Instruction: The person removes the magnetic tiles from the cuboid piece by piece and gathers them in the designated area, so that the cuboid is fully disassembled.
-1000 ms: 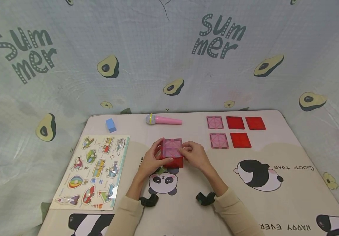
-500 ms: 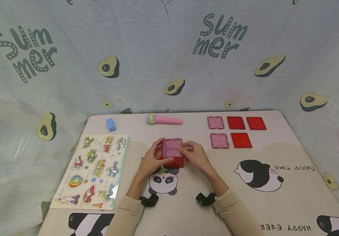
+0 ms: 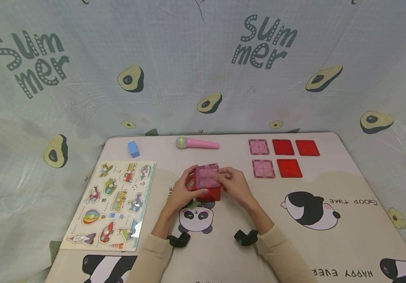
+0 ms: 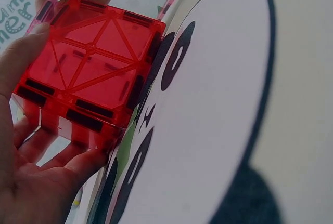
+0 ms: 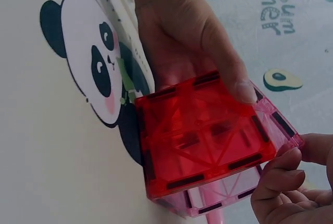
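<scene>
A small box of magnetic tiles stands on the mat at the centre, with a red tile (image 4: 93, 63) as its near wall and a pink tile (image 5: 229, 186) as its right wall. My left hand (image 3: 182, 192) grips the box from the left, thumb over the near wall's upper edge and fingers round the left side. A pink tile (image 3: 206, 175) lies on top, slightly askew. Between thumb and fingers my right hand (image 3: 237, 185) pinches this top tile by its right edge. The far wall is mostly hidden.
Loose pink tiles (image 3: 258, 147) and red tiles (image 3: 282, 147) lie flat at the back right. A pink toy microphone (image 3: 202, 144) and a blue block (image 3: 133, 149) lie at the back. On the left is a picture puzzle board (image 3: 98, 228).
The top pink tile has turned a little, its right side moving slightly up and away with my right hand. My left hand keeps its grip on the box.
</scene>
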The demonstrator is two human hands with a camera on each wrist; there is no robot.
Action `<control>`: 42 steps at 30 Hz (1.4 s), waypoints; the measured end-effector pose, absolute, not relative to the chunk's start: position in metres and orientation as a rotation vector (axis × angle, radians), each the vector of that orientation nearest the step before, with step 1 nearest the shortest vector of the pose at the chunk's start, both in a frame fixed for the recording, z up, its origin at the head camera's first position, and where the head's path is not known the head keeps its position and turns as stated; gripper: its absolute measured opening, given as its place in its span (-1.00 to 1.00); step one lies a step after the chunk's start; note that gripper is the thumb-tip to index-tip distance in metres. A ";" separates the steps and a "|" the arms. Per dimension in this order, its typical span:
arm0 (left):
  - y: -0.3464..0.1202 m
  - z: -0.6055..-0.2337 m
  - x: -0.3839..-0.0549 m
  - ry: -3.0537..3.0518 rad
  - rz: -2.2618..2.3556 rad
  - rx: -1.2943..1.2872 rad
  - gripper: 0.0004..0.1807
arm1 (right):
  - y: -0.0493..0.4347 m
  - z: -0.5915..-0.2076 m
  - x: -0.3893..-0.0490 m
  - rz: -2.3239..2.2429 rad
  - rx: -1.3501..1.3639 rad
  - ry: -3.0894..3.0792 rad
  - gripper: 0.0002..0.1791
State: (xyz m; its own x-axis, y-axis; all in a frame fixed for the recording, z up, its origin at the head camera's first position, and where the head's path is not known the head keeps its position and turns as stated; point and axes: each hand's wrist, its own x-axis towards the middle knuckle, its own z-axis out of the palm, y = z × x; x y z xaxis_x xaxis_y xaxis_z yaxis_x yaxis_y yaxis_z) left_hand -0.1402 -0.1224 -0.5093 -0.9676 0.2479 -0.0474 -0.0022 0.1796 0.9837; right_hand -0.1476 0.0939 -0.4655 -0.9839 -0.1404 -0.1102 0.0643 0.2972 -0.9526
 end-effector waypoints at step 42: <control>-0.122 -0.509 -0.140 2.279 1.872 0.313 -0.03 | 0.147 -0.440 -0.150 -1.817 -0.032 2.470 -0.54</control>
State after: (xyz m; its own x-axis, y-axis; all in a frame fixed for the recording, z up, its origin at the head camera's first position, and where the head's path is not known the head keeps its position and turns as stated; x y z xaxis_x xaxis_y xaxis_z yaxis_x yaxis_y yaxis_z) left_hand -0.1402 -0.1224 -0.5093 -0.9625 0.2714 -0.0022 0.0506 0.1874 0.9810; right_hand -0.1496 0.1468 -0.4403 -0.9970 -0.0609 -0.0480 0.0276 0.2986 -0.9540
